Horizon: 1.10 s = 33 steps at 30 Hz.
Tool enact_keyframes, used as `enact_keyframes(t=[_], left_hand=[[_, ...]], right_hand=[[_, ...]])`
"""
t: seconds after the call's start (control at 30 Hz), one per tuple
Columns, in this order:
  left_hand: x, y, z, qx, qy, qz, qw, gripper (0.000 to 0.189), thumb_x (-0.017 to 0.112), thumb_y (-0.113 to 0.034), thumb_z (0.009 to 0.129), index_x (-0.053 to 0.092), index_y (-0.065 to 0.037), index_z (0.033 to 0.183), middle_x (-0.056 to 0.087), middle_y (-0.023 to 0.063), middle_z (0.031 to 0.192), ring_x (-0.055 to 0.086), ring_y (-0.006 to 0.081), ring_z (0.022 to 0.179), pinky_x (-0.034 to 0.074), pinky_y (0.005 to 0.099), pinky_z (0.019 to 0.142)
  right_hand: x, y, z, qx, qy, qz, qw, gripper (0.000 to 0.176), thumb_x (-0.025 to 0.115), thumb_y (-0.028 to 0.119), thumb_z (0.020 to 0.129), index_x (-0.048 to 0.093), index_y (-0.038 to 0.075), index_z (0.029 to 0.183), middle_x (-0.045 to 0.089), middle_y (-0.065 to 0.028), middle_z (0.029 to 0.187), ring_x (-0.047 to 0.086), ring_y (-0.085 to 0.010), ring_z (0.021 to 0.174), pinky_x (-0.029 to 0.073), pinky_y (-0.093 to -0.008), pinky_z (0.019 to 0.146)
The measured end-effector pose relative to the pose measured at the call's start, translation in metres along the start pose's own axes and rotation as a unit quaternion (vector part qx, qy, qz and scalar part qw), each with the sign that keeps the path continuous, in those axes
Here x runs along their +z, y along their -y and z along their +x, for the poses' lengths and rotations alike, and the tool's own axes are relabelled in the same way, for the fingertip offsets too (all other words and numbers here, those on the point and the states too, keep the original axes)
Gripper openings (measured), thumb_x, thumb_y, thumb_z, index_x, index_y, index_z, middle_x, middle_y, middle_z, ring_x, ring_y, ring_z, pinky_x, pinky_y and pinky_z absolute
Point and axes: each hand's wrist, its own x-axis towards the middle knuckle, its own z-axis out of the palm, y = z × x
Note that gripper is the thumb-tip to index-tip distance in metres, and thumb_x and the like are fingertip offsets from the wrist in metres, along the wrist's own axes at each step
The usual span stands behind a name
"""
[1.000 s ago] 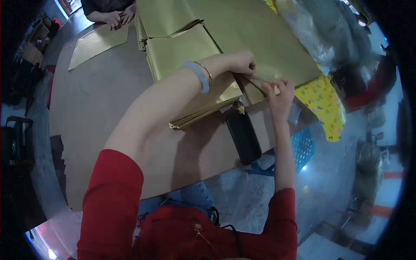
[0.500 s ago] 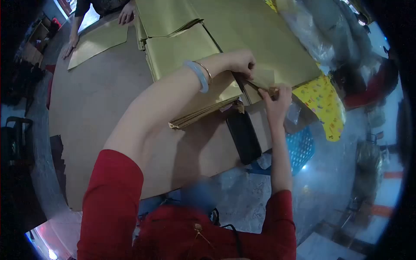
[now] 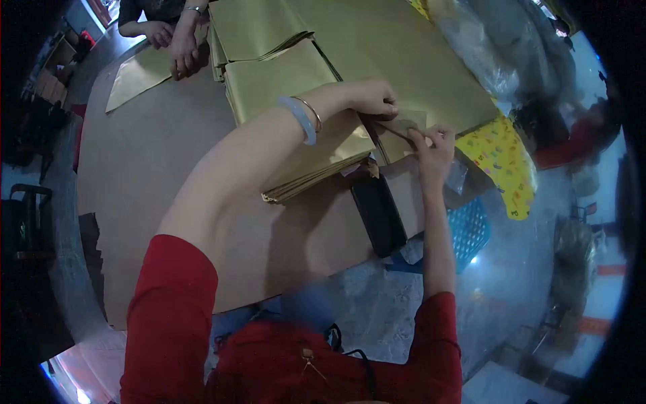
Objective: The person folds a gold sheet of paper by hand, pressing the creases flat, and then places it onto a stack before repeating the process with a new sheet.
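Note:
My left hand (image 3: pixel 374 98) reaches across the table with curled fingers, closed at a small flap of gold paper (image 3: pixel 408 122) by the near edge of a large gold sheet (image 3: pixel 404 57). Close to it, on the right, my right hand (image 3: pixel 436 149) bends its fingers at the other end of the same flap, thumb against the paper. Under my left forearm lies a stack of gold sheets (image 3: pixel 289 77), its folded near edges showing. A black phone (image 3: pixel 379 215) rests just below my hands at the table's near edge.
Across the brown table (image 3: pixel 148 188), another person's hands (image 3: pixel 180 50) are at a gold sheet (image 3: pixel 138 77). Yellow printed plastic (image 3: pixel 501 165) hangs off the right edge, beside clear plastic bags (image 3: pixel 498 50). A blue perforated stool (image 3: pixel 468 232) stands below.
My right hand has shifted slightly along the paper flap, while my left hand stays nearly still. The other person's hands have come together over their gold sheet.

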Motion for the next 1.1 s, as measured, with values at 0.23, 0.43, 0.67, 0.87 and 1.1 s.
enact_keyframes(t=[0.23, 0.43, 0.67, 0.87, 1.1], left_hand=[[-0.008, -0.023, -0.014, -0.013, 0.063, 0.033, 0.997, 0.025, 0.061, -0.025, 0.087, 0.064, -0.003, 0.097, 0.066, 0.0113, 0.084, 0.062, 0.0236, 0.080, 0.046, 0.0364, 0.070], [0.010, -0.023, -0.006, 0.025, -0.098, 0.083, 0.991, 0.018, 0.058, -0.013, 0.083, 0.062, -0.003, 0.098, 0.063, 0.0177, 0.096, 0.059, 0.0359, 0.094, 0.046, 0.0412, 0.075], [-0.016, -0.057, 0.002, 0.179, -0.402, 0.095, 0.893, 0.012, 0.060, -0.016, 0.086, 0.061, -0.007, 0.094, 0.065, 0.0133, 0.086, 0.061, 0.0346, 0.083, 0.048, 0.0411, 0.067], [-0.076, -0.104, 0.006, 0.281, -0.496, 0.118, 0.813, 0.021, 0.062, -0.022, 0.085, 0.063, -0.010, 0.102, 0.068, 0.0090, 0.088, 0.064, 0.0303, 0.083, 0.050, 0.0389, 0.069], [-0.166, -0.190, -0.025, 0.334, -0.524, 0.124, 0.773, 0.024, 0.062, -0.023, 0.085, 0.062, -0.010, 0.105, 0.067, 0.0092, 0.091, 0.063, 0.0299, 0.085, 0.050, 0.0387, 0.071]], right_hand=[[0.002, -0.012, 0.007, -0.034, -0.005, 0.008, 0.999, 0.018, 0.070, 0.018, 0.080, 0.067, 0.003, 0.090, 0.055, -0.0108, 0.096, 0.052, -0.0274, 0.093, 0.040, -0.0365, 0.083], [-0.006, 0.005, 0.000, -0.097, -0.051, -0.097, 0.989, 0.055, 0.072, 0.026, 0.079, 0.047, 0.011, 0.125, 0.044, -0.0142, 0.120, 0.043, -0.0303, 0.112, 0.031, -0.0417, 0.096], [-0.030, -0.003, 0.001, -0.020, -0.106, -0.069, 0.992, 0.095, 0.076, 0.023, 0.075, 0.015, 0.002, 0.144, 0.025, -0.0215, 0.136, 0.036, -0.0338, 0.120, 0.027, -0.0454, 0.103], [-0.045, -0.025, 0.018, 0.106, -0.143, 0.094, 0.980, 0.101, 0.073, 0.024, 0.080, -0.001, 0.000, 0.145, 0.020, -0.0240, 0.141, 0.034, -0.0343, 0.123, 0.030, -0.0459, 0.103], [-0.060, -0.116, 0.070, 0.051, -0.129, 0.197, 0.970, 0.109, 0.074, 0.021, 0.080, -0.012, 0.000, 0.144, 0.013, -0.0251, 0.146, 0.036, -0.0322, 0.126, 0.034, -0.0436, 0.105]])
